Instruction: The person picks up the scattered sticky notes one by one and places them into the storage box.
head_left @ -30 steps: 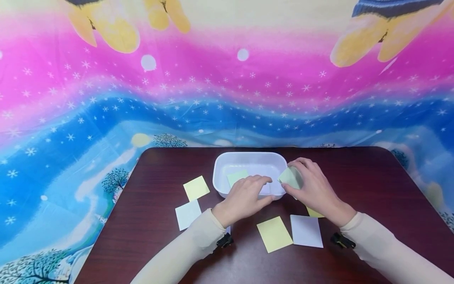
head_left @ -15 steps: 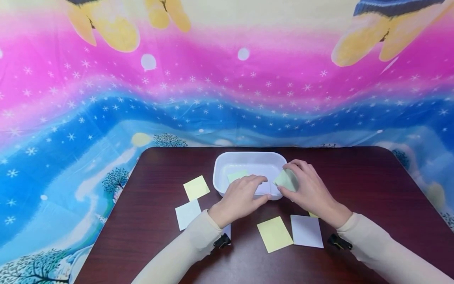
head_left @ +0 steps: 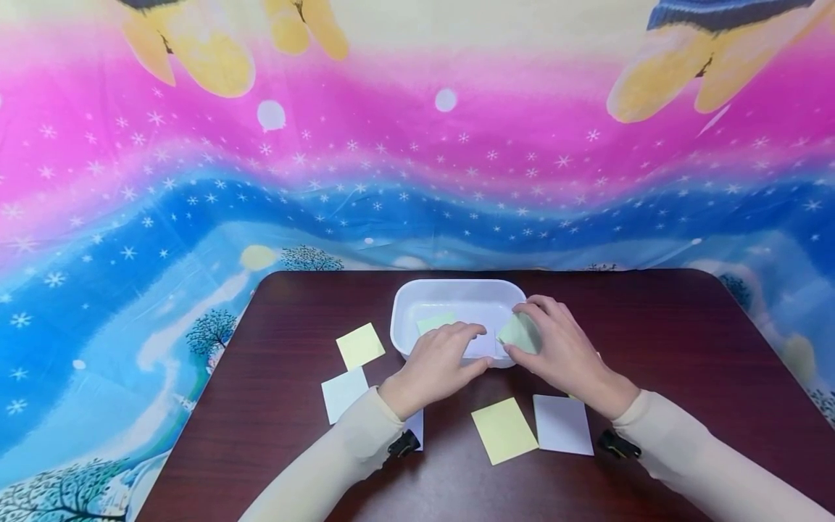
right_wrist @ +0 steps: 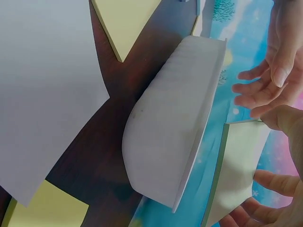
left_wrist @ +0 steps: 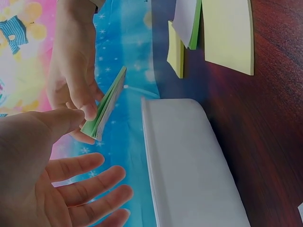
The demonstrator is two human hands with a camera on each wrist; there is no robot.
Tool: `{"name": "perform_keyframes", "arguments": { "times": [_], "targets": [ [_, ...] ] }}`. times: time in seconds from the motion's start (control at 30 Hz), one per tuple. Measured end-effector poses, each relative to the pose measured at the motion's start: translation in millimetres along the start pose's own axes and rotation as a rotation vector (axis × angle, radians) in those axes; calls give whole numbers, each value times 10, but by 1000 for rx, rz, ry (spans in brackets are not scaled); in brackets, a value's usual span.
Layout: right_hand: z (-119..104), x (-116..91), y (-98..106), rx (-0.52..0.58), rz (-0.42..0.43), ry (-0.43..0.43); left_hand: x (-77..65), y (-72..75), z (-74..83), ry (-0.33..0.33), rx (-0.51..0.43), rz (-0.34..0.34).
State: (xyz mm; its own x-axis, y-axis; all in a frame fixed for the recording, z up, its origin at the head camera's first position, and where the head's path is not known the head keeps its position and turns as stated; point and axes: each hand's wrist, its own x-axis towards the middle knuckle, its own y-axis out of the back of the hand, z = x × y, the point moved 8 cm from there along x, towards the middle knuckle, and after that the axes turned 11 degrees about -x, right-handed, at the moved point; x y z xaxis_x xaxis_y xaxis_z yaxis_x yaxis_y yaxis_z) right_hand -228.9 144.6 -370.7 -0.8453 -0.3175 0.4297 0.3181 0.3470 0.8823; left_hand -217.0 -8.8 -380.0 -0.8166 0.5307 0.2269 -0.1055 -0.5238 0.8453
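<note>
In the head view my right hand (head_left: 566, 355) pinches a pale green sticky note pad (head_left: 520, 333) by its edges, above the right end of a white plastic box (head_left: 399, 308). The right wrist view shows that pad (right_wrist: 232, 170) tilted, higher than the box rim, between thumb and fingers. My left hand (head_left: 435, 366) is over the front left rim of the box with nothing in it. Its fingers (left_wrist: 90, 187) are spread in the left wrist view. Inside the box lie another green pad (head_left: 433, 322), partly hidden by the left hand, and a pale lilac pad (head_left: 483, 344).
On the dark red table (head_left: 450, 478) left of the box lie a yellow pad (head_left: 361, 346) and a whitish pad (head_left: 346, 394). A lilac pad (head_left: 417, 431) is partly under the left wrist. In front lie a yellow pad (head_left: 504, 430) and a lilac pad (head_left: 564, 424). A printed cloth (head_left: 365, 159) hangs behind.
My right hand has moved left, carrying the green sticky note pad farther over the box. My left hand has shifted slightly left. The other pads and the box have stayed put.
</note>
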Motion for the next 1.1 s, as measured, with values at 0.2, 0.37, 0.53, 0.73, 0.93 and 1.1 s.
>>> {"name": "perform_keyframes", "arguments": {
  "times": [0.2,0.37,0.53,0.73,0.93,1.1],
  "targets": [
    [-22,10,-14,8,7,12,-18,20,-33,-5,5,15],
    [-32,27,-38,5,-6,9,-34,34,-64,-3,3,23],
    [-45,51,-46,-7,-12,11,-46,49,-92,-4,-4,30],
    [-72,72,-72,-11,-32,8,-60,51,-127,8,-15,24],
    [-114,101,-93,-3,-44,16,-67,64,-161,21,3,28],
    [-141,132,-100,4,-42,28,-72,67,-202,38,4,18]
  ]
}}
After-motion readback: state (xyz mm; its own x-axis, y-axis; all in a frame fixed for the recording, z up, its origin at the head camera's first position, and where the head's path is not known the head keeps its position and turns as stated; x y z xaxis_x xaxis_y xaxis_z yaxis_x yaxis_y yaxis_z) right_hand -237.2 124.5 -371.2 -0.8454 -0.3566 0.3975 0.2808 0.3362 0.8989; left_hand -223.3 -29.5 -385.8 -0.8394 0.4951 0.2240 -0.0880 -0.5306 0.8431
